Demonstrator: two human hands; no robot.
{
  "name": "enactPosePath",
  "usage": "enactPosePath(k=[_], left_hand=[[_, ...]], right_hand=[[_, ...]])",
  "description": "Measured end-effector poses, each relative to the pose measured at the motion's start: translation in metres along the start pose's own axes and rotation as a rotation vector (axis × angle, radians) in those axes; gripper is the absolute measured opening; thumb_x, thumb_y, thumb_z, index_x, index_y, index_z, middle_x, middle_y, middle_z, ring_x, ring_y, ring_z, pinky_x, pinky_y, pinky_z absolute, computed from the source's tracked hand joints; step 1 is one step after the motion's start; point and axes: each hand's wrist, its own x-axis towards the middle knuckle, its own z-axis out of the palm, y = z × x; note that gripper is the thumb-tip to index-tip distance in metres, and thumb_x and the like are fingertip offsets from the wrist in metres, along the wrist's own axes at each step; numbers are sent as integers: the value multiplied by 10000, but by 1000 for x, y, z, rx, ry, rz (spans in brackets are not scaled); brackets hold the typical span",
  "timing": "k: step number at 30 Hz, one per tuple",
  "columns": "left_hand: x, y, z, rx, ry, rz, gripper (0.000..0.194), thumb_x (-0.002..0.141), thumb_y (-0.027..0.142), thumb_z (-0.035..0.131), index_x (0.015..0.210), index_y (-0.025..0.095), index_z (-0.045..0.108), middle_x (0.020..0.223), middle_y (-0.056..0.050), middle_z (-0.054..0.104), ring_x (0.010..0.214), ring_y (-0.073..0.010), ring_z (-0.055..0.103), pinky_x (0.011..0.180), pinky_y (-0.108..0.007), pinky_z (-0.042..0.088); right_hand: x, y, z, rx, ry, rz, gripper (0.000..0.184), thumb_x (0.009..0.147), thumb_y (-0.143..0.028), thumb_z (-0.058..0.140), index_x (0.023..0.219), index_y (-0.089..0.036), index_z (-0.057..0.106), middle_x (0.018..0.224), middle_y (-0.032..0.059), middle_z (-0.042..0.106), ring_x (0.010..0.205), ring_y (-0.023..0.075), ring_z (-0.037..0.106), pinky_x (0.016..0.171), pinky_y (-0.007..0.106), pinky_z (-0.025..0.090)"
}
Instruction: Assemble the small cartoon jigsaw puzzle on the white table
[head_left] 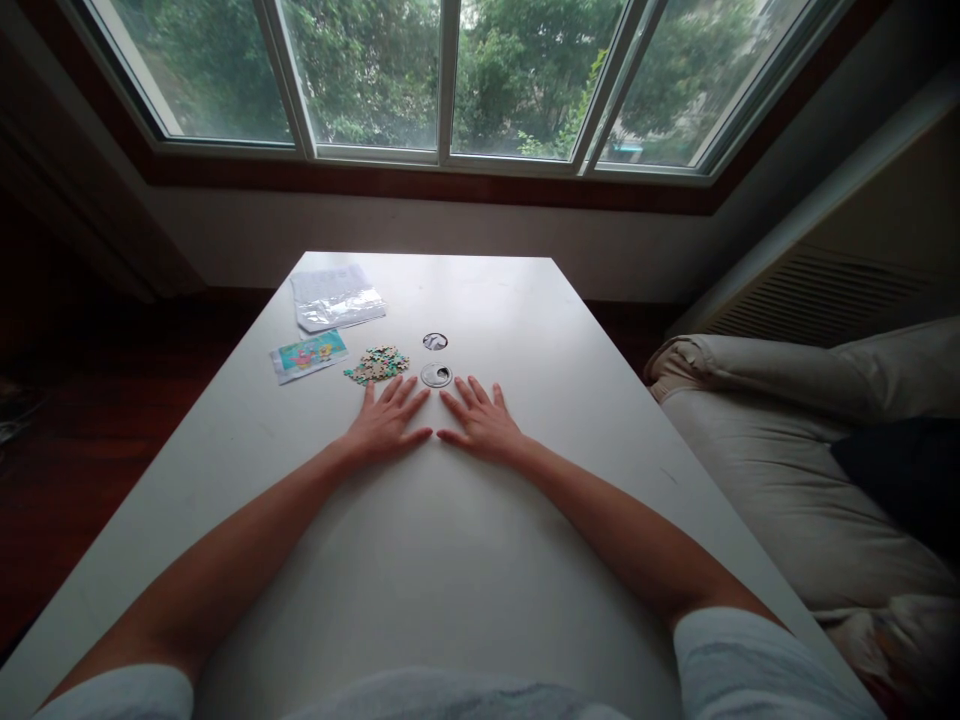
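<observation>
Both hands lie flat on the white table [420,560], palms down and fingers spread. My left hand [386,425] is just in front of a heap of small jigsaw puzzle pieces [379,364] and holds nothing. My right hand [481,422] rests beside it, thumb pointing toward the left thumb, also holding nothing. Beyond the fingertips, between the hands, is a round, silvery disc-like thing [436,375] with a dark spot. A second, smaller round thing [435,341] lies behind it. Left of the pieces is a colourful picture sheet [309,356].
A clear plastic bag [337,297] lies at the table's far left corner. Past the far edge are a wall and a window [442,80]. A beige sofa [772,450] with a dark cushion [907,480] stands along the right. Dark red flooring [112,430] shows to the left.
</observation>
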Motion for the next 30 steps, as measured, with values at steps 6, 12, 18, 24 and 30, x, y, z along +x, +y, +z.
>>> enactPosePath(k=[6,12,18,24,30], left_hand=[[0,0,1,3,9,2,785,963,734,325,1629,327,234,1714,-81,157,1578,-346,126,1210,-701,68],[0,-1,1,1,19,7,777,962,729,338,1625,335,246,1712,-74,169,1574,-359,142,1209,-704,78],[-1,-1,1,-19,33,15,758,967,717,349,1619,339,265,1708,-79,190,1572,-355,153,1216,-684,82],[0,-2,2,-32,42,23,755,971,705,359,1616,320,283,1703,-95,205,1566,-368,161,1203,-711,76],[0,-3,3,-38,47,24,754,970,703,369,1613,317,291,1701,-93,212,1565,-366,169,1202,-714,90]], right_hand=[[1,2,4,0,29,-4,862,934,-806,289,1635,-308,229,1722,106,107,1581,379,57,1220,677,62],[1,3,6,10,43,-17,861,933,-805,302,1633,-306,241,1719,113,120,1579,383,73,1217,684,71],[1,4,8,13,69,-18,843,932,-793,346,1623,-314,276,1715,110,148,1574,391,103,1216,687,81],[2,8,9,20,91,-36,819,937,-775,373,1615,-321,299,1708,108,179,1570,390,134,1217,685,110],[3,8,12,23,106,-42,814,939,-772,375,1611,-318,310,1706,113,187,1569,388,141,1212,691,114]])
